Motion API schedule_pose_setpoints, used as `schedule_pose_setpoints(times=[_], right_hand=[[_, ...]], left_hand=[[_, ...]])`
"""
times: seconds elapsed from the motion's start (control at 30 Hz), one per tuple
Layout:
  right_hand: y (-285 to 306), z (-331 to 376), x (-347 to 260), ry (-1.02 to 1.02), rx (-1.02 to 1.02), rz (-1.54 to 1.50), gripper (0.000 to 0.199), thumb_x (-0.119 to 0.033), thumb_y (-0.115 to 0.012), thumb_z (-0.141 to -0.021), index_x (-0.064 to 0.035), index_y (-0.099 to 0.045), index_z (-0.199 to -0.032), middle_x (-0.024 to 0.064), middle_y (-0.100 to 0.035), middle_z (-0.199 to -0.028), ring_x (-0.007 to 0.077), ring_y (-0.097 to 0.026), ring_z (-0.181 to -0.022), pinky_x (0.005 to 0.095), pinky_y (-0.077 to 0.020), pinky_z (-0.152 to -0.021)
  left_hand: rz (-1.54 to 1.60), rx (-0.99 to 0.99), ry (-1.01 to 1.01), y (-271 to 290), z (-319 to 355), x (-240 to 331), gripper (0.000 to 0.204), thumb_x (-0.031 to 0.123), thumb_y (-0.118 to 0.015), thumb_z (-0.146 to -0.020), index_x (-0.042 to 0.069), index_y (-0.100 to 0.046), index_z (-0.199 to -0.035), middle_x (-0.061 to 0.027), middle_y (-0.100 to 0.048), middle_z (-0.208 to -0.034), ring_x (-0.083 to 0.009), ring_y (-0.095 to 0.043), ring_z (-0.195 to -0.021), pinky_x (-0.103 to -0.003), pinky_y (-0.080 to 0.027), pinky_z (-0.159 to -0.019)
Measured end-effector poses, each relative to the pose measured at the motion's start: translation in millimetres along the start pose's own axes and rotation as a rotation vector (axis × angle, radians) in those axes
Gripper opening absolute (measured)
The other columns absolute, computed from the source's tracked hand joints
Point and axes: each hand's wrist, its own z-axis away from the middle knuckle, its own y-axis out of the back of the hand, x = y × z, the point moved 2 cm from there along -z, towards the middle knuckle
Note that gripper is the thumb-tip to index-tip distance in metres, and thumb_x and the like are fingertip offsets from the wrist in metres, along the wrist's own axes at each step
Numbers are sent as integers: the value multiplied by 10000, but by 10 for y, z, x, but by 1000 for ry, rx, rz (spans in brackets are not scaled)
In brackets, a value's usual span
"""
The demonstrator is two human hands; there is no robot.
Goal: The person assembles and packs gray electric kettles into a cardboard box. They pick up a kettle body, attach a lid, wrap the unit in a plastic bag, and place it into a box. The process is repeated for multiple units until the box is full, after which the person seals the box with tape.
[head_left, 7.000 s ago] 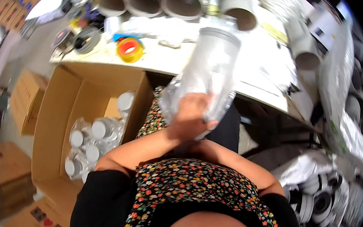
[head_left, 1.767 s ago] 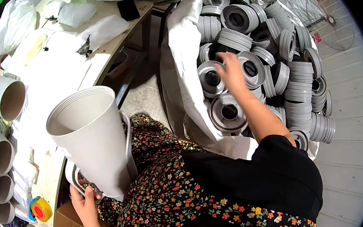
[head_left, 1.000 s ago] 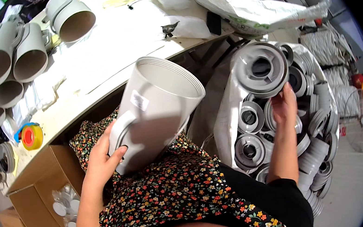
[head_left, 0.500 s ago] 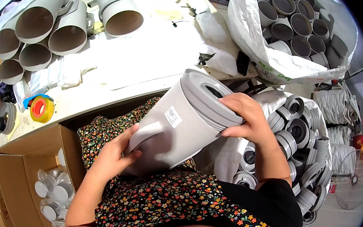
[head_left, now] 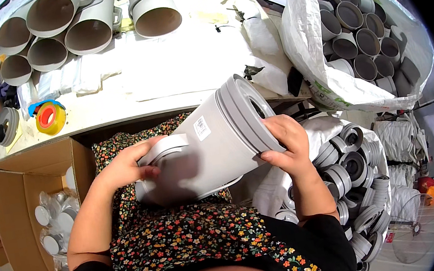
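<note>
A large grey jug (head_left: 192, 156) lies tilted across my lap, its lid end pointing up and to the right. A white label (head_left: 202, 129) is stuck to its side. My left hand (head_left: 134, 162) is closed round the jug's handle (head_left: 169, 143). At the other end, my right hand (head_left: 288, 144) grips the rim of the ridged grey lid (head_left: 242, 110), thumb on the near side and fingers over the top. The lid sits on the jug's mouth, with a dark opening in its middle. The jug's base rests over my flowered apron (head_left: 186, 232).
Several open-mouthed grey jugs (head_left: 89, 34) stand stacked on the table (head_left: 163, 79), near a yellow tape roll (head_left: 50, 117). A white sack (head_left: 302, 50) of grey cups is at right, above a sack of lids (head_left: 353, 165). A cardboard box (head_left: 14, 222) holds wrapped white-capped items.
The jug has turned a little in my hands, its base end shifting left and its handle showing more. The lid now looks straighter on the mouth. Both hands keep their hold.
</note>
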Motion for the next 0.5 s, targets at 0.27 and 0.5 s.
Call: schedule_pose_setpoints(times=[0.27, 0.5], right_hand=[[8, -60, 24, 90, -32, -57, 484, -360, -642, -725, 25, -613, -1018, 152, -628, -891, 299, -605, -773, 354, -467, -692], [-77, 2, 49, -163, -27, 31, 431, -311, -625, -772, 29, -605, -1036, 176, -627, -923, 308, -602, -830, 368, -465, -750]], left_hand=[[-98, -56, -79, 177, -130, -158, 394, 84, -726, -660, 27, -573, -1018, -47, -566, -958, -168, -542, -891, -284, -452, -773], [70, 94, 198, -118, 31, -50, 334, 155, -661, -776, 45, -549, -1070, -35, -604, -846, -108, -572, -740, -276, -488, -635]])
